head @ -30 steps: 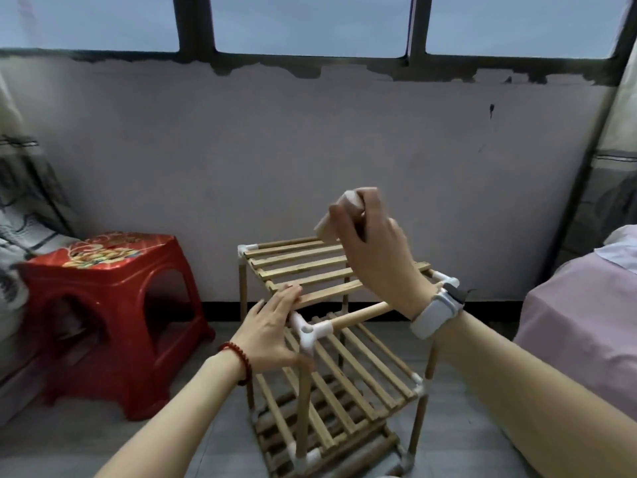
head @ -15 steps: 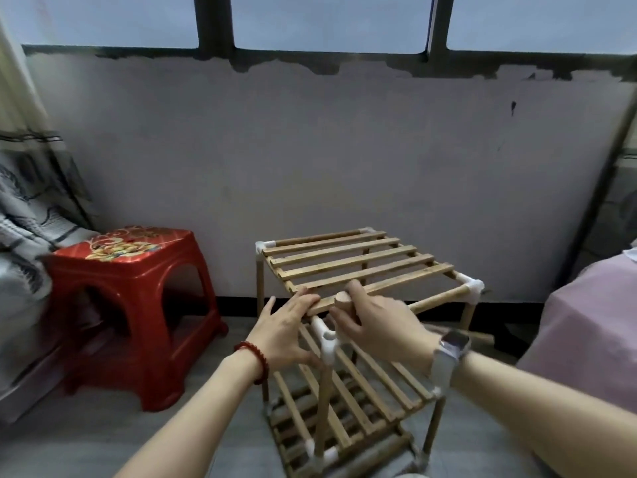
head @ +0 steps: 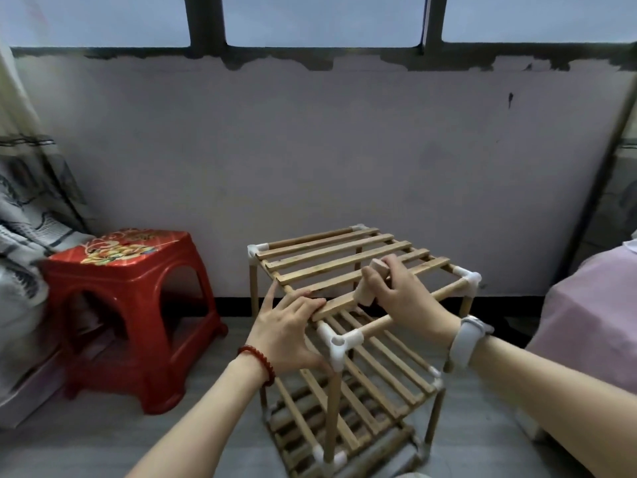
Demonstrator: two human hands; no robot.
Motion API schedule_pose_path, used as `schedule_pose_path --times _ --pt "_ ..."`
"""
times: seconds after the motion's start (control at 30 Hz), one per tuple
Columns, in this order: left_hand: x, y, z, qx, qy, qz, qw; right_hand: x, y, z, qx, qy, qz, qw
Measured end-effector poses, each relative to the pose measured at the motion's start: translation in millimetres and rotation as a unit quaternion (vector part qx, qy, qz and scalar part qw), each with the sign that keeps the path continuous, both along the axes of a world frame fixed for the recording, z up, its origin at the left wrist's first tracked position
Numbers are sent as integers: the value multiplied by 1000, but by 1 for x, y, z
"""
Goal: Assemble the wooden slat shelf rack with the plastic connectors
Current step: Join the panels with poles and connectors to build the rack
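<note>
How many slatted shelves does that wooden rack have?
3: the top shelf under both hands, a middle shelf below it, and a bottom shelf near the floor. More may be hidden below the frame.

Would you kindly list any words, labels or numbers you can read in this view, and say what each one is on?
None can be read.
Red stool: its top carries a gold and coloured print, too blurred to tell whether it holds any characters.
Watch: no face or digits show.
Rack and connector: no markings visible.
</note>
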State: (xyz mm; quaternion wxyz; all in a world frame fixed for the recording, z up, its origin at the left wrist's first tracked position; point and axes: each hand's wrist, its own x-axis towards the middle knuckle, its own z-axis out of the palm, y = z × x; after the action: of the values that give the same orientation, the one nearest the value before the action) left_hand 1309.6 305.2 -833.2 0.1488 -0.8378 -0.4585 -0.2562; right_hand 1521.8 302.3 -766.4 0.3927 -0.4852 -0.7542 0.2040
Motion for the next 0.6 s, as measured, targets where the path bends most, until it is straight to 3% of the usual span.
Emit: schedule_pose_path --times 0.23,0.5,0.6 --pt "58 8 8 86 69 -11 994 62 14 -8 -15 96 -57 994" --pt "165 26 8 9 49 83 995 130 25 -17 -44 135 -174 974" --pt "182 27 18 -27 31 69 997 139 29 -15 -35 134 -188 972"
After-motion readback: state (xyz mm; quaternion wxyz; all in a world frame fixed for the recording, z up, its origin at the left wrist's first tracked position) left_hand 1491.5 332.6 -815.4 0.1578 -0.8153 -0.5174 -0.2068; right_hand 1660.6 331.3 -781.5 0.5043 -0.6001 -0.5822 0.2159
